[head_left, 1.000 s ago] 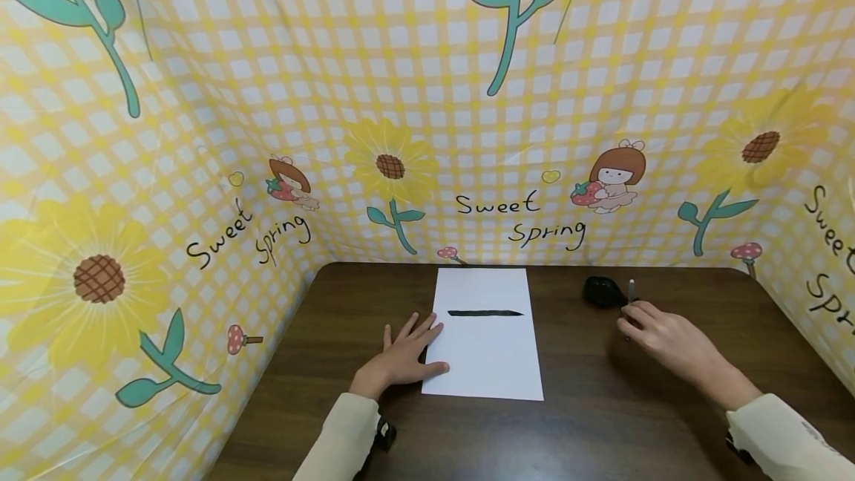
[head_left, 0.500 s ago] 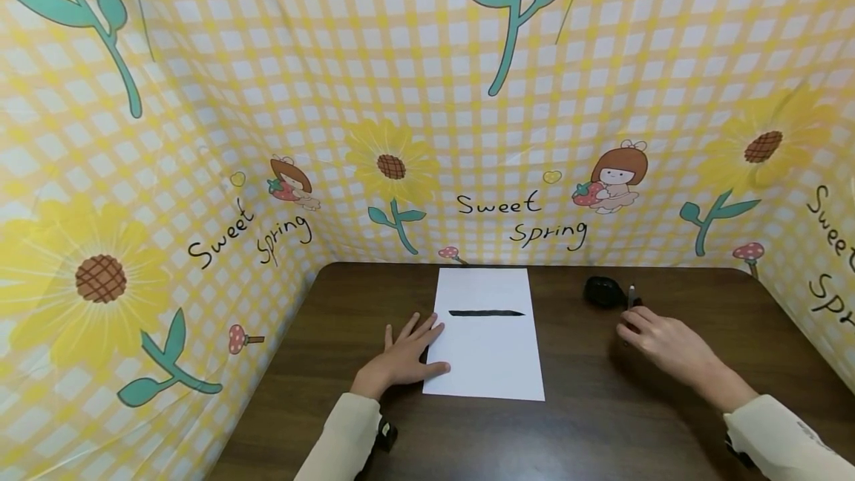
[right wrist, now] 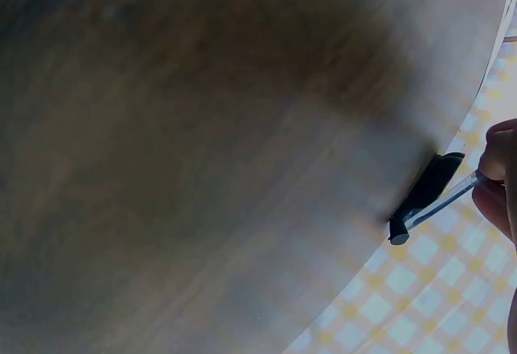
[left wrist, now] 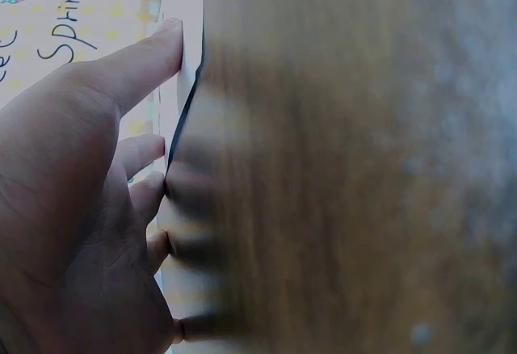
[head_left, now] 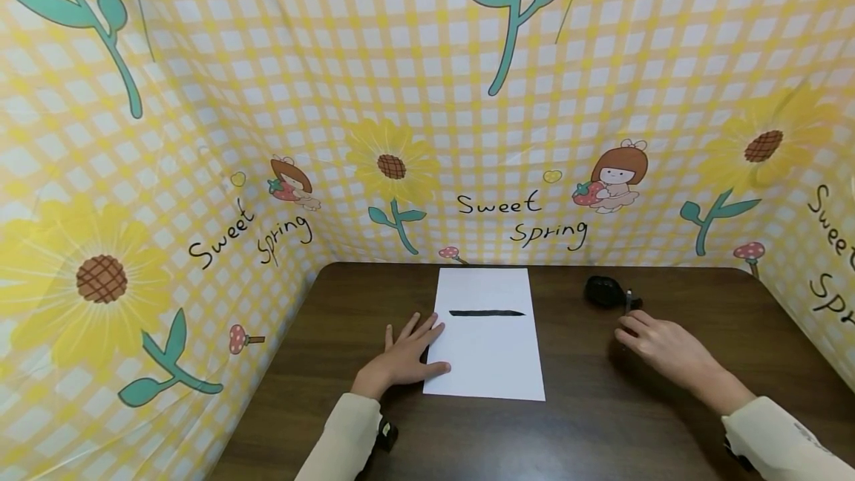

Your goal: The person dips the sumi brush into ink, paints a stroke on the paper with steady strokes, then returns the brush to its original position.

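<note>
My left hand [head_left: 401, 362] rests with fingers spread on the left edge of a white sheet of paper [head_left: 484, 362]. A thick black horizontal mark [head_left: 486, 313], pointed at its right end, runs across the sheet's upper half. To the right of the sheet, my right hand [head_left: 664, 347] pinches a slim pen-like stick [head_left: 629, 298] with a greyish upper end. Just beyond my fingers lies a small black rounded object [head_left: 603, 292]. In the right wrist view the stick [right wrist: 444, 200] overlaps a black shape [right wrist: 428, 188]; whether they touch, I cannot tell. My fingers hide the stick's lower part.
The dark brown wooden table [head_left: 574, 429] has rounded far corners. A yellow checked cloth [head_left: 427, 95] with flowers and lettering hangs behind it and along both sides.
My right hand has shifted slightly left and toward me, and the stick's upper end sits a little lower. My left hand and the paper stay put.
</note>
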